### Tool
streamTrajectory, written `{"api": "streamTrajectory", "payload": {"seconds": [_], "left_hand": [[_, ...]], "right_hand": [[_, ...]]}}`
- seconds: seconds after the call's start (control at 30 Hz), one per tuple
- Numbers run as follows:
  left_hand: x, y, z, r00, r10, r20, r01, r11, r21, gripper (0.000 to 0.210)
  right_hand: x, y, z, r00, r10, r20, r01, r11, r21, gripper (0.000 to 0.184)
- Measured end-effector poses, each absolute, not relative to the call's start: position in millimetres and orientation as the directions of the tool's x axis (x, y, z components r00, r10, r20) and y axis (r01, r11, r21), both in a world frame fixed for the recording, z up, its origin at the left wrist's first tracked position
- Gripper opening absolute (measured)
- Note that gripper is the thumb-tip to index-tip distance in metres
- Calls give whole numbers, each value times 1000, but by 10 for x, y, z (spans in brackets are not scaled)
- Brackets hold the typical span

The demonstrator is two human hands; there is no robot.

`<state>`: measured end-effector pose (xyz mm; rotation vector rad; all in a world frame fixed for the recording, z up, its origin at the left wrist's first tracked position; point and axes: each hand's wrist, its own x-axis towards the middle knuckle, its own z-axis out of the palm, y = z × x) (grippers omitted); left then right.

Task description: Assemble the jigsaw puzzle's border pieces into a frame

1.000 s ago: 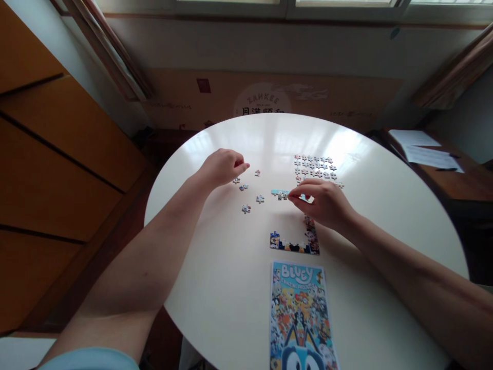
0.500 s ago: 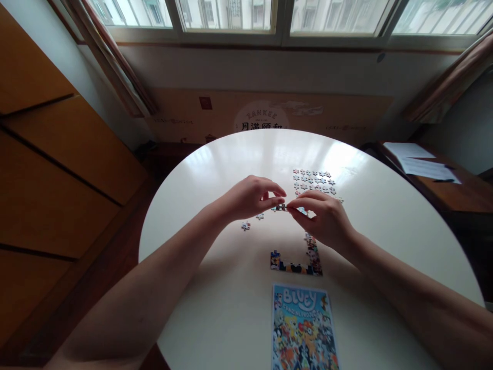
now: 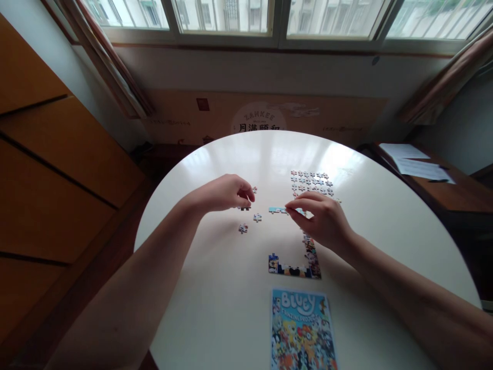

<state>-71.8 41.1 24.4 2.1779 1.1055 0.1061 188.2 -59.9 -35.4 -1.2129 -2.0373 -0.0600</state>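
Observation:
My left hand (image 3: 233, 192) is bent over the left middle of the table, its thumb and fingers closed on a small dark jigsaw piece (image 3: 245, 208). Loose jigsaw pieces (image 3: 257, 218) lie just to its right and below. My right hand (image 3: 322, 213) is closed in a pinch above a light-blue strip of joined jigsaw pieces (image 3: 276, 210). Its fingertips meet over that strip, and whatever they hold is hidden. Below it, a joined jigsaw border (image 3: 313, 259) runs down the right side and along the bottom; my right hand covers part of its upper end.
Rows of loose jigsaw pieces (image 3: 311, 181) lie beyond my right hand. A colourful "Bluey" picture sheet (image 3: 303, 329) rests at the near side of the round white table (image 3: 215, 308). On the right, papers (image 3: 421, 168) and pens lie on a brown desk (image 3: 423, 187).
My left hand has moved left, away from my right hand, with the dark jigsaw piece. The light-blue strip shows more fully. My right hand stays nearly where it was. The view has shifted slightly.

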Motion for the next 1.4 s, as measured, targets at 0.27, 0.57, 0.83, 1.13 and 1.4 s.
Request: {"api": "streamTrajectory", "payload": {"seconds": [0.27, 0.57, 0.83, 1.13, 1.4], "left_hand": [[-532, 360, 143, 721, 654, -228, 557, -352, 752, 15], [-288, 250, 6, 756, 631, -177, 417, -255, 872, 12], [-264, 239, 15, 765, 621, -170, 345, -174, 922, 9], [-232, 228, 16, 746, 629, -218, 395, -155, 906, 15], [-250, 223, 47, 729, 656, -196, 418, -199, 887, 13]], "right_hand": [[1897, -578, -385, -268, 759, 593, 773, 537, -338, 14], [1868, -588, -397, -425, 700, 573, 660, 674, -333, 10], [1837, -592, -382, -437, 673, 597, 612, 709, -352, 12], [1855, -603, -374, -452, 661, 599, 596, 723, -349, 12], [1874, -612, -350, -429, 695, 577, 627, 689, -364, 15]]}}
